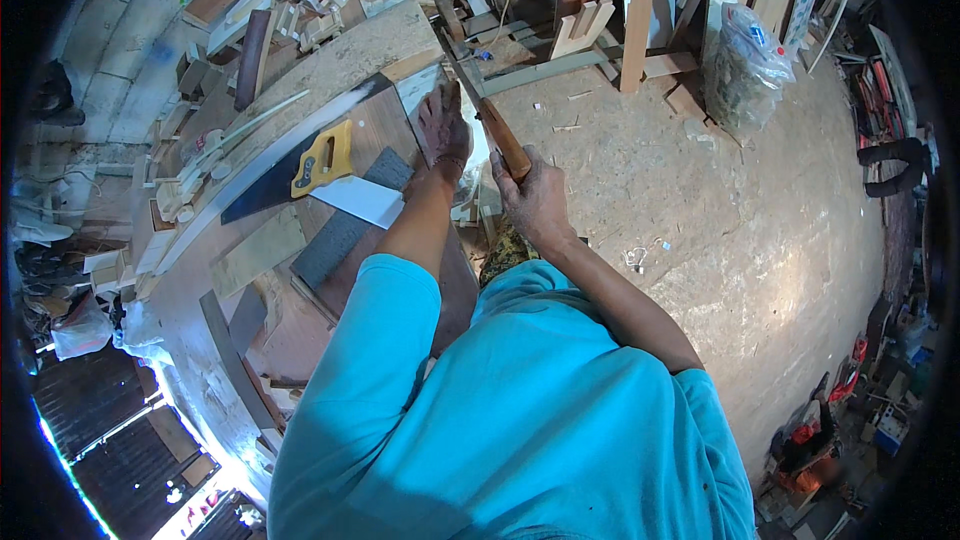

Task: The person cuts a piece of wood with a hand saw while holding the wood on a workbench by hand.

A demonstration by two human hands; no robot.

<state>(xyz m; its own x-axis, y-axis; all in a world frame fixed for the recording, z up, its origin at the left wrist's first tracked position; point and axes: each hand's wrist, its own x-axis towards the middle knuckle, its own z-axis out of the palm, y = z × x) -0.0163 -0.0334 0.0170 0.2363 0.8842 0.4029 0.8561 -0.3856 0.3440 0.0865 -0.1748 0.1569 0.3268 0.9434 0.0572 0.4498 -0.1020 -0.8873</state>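
My right hand (pixel 535 195) is closed around the brown wooden handle (pixel 508 145) of a long tool. Its narrow dark metal blade (pixel 462 68) slants away to the upper left, along the workbench's right edge; whether it is a saw or a file I cannot tell. Palm down, my left hand (pixel 445 125) lies with fingers stretched out on a pale, brightly lit piece (pixel 415 87) at that same edge. Left of my left forearm, a handsaw with a yellow handle (pixel 322 160) lies on the workbench (pixel 235 310), partly over a dark grey strip (pixel 340 225).
Wood offcuts (pixel 310 15) are heaped at the bench's far left. Boards (pixel 640 10) lean upright at the back, beside a filled clear plastic bag (pixel 745 70). Dusty concrete floor (pixel 720 240) stretches to my right, with assorted clutter (pixel 810 450) along its far right side.
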